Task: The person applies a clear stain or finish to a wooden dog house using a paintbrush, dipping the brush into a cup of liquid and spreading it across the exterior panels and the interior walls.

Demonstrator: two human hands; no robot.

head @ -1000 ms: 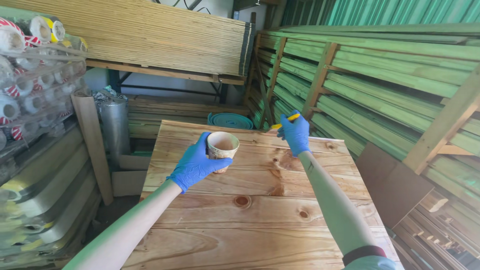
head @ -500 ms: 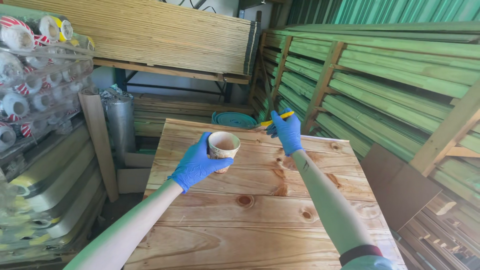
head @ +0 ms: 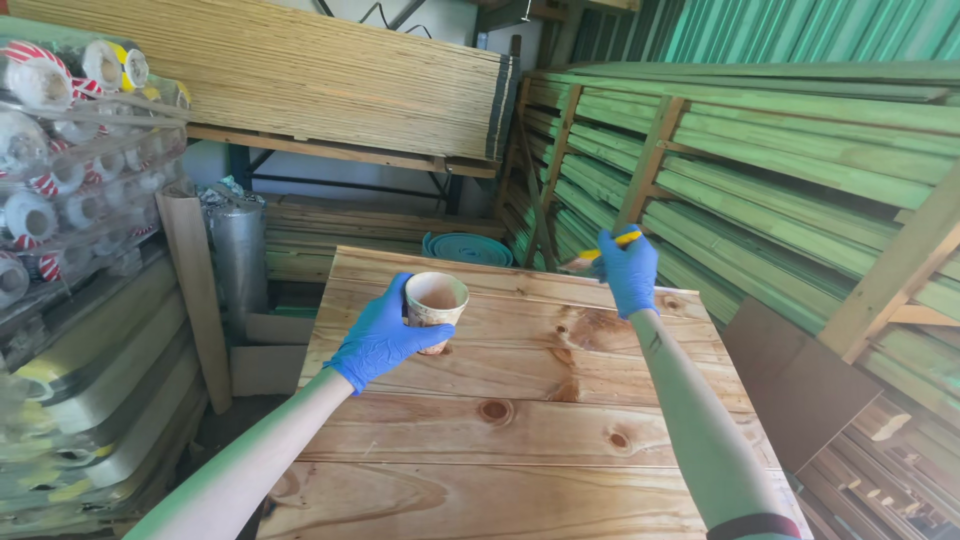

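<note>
From the head camera, the wooden panel (head: pixel 520 420) is the surface and the landmark. Above its left half the left hand (head: pixel 382 335), in a blue glove, wraps its fingers around a paper cup (head: pixel 435 305) and holds it just off the boards. Over the panel's far right edge the right hand (head: pixel 628 272), also gloved, pinches a yellow-handled brush (head: pixel 600 255) raised clear of the wood. A darker stained patch (head: pixel 595 330) lies on the panel just below that hand; most of the near boards look pale and bare, so the coating seems barely started. Beyond the panel's far edge lies a teal coil (head: pixel 468 248).
</note>
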